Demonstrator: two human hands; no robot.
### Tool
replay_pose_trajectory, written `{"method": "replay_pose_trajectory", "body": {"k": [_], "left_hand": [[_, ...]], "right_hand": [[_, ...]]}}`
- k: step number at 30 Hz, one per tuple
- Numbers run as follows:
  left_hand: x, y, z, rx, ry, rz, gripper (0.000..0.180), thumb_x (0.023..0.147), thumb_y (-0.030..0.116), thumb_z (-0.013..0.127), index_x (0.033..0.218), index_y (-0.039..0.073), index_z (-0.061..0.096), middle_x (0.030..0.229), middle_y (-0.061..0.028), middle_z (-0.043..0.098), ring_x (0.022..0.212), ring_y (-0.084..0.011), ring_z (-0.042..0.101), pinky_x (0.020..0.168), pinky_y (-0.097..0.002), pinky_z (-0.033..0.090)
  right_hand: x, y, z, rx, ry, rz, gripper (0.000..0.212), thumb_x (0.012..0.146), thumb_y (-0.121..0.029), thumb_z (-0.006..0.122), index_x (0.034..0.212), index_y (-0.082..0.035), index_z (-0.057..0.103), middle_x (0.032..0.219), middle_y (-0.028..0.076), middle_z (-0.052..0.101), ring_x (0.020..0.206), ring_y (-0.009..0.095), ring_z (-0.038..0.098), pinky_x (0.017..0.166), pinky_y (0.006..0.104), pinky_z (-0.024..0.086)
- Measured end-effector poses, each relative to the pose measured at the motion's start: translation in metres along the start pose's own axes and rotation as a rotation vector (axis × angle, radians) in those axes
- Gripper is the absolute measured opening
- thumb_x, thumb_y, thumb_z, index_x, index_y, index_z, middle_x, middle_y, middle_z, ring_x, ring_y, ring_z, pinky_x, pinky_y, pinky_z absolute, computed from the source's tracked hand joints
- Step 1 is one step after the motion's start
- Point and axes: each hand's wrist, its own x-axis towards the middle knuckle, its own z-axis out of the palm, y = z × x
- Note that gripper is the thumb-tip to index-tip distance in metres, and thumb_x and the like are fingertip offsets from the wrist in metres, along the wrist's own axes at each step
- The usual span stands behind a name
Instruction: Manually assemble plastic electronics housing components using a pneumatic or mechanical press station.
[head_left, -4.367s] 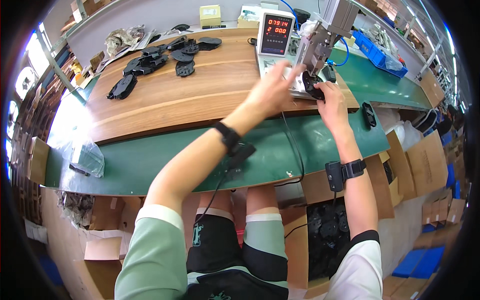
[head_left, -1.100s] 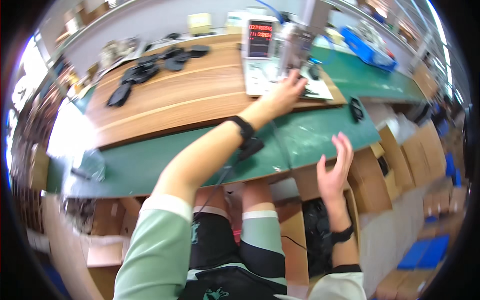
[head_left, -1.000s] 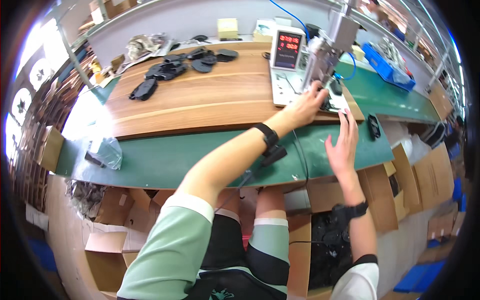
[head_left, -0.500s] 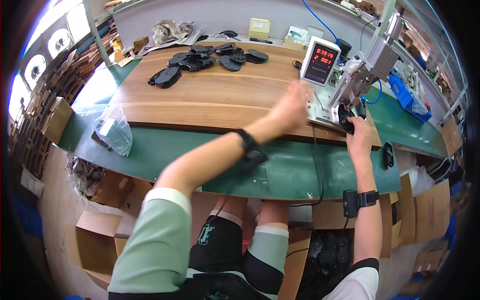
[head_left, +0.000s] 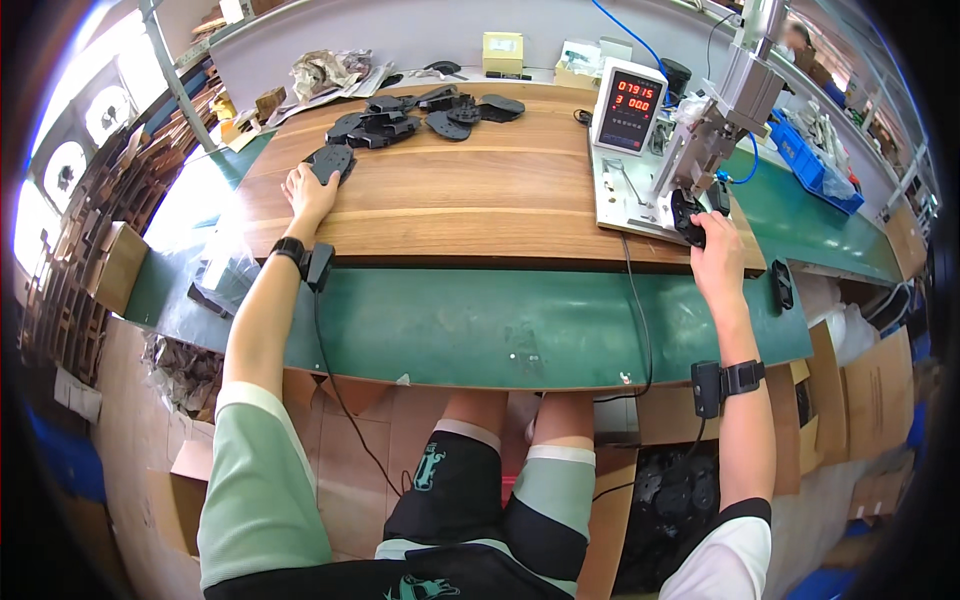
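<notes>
On the left of the wooden board, my left hand (head_left: pixel 310 192) grips the near edge of a flat, rounded black plastic part (head_left: pixel 334 160), its thumb lying against it. Beyond it lies a loose pile of similar black parts (head_left: pixel 385 122). At the right, my right hand (head_left: pixel 718 250) is closed around another black plastic part (head_left: pixel 687 216), which sits at the foot of a silver press (head_left: pixel 690 170). My fingers partly cover that piece, and its far side is hidden by the press.
A white counter box (head_left: pixel 630 106) with red digits stands left of the press. The wooden board (head_left: pixel 480 200) rests on a green table (head_left: pixel 450 320). A black cable hangs over the front edge. A blue crate (head_left: pixel 815 172) is at far right, a plastic bag (head_left: pixel 225 268) at left.
My left hand has swung from beside the press to the left end of the board and taken hold of a black part. My right hand stays at the press. The counter's digits have changed.
</notes>
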Motion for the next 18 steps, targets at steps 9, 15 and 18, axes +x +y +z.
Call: {"method": "replay_pose_trajectory", "body": {"k": [9, 15, 18], "left_hand": [[-0.13, 0.088, -0.061, -0.592, -0.131, 0.59, 0.057, 0.092, 0.004, 0.076, 0.141, 0.009, 0.049, 0.1, -0.016, 0.072, 0.087, -0.0322, 0.071, 0.079, -0.0402, 0.055], [-0.202, 0.145, -0.091, -0.611, -0.268, 1.017, 0.048, 0.067, -0.011, 0.079, 0.112, 0.005, 0.071, 0.115, -0.0134, 0.073, 0.112, -0.0351, 0.067, 0.097, -0.0414, 0.054], [-0.219, 0.166, -0.097, -0.585, -0.255, 0.997, 0.047, 0.077, -0.012, 0.071, 0.121, 0.005, 0.07, 0.116, -0.0153, 0.071, 0.109, -0.0369, 0.066, 0.095, -0.0428, 0.053]], "right_hand": [[0.0, 0.006, 0.008, -0.005, 0.045, 0.007, 0.035, 0.072, 0.007, 0.071, 0.105, -0.004, 0.072, 0.107, 0.012, 0.07, 0.109, 0.037, 0.065, 0.096, 0.0461, 0.055], [-0.002, 0.005, 0.005, -0.025, 0.05, 0.035, 0.028, 0.077, 0.006, 0.068, 0.104, -0.004, 0.072, 0.104, 0.011, 0.071, 0.105, 0.034, 0.066, 0.091, 0.0457, 0.056], [-0.002, 0.003, 0.003, -0.049, 0.024, 0.033, 0.025, 0.08, 0.006, 0.065, 0.102, -0.003, 0.072, 0.102, 0.011, 0.071, 0.102, 0.034, 0.066, 0.09, 0.045, 0.057]]}}
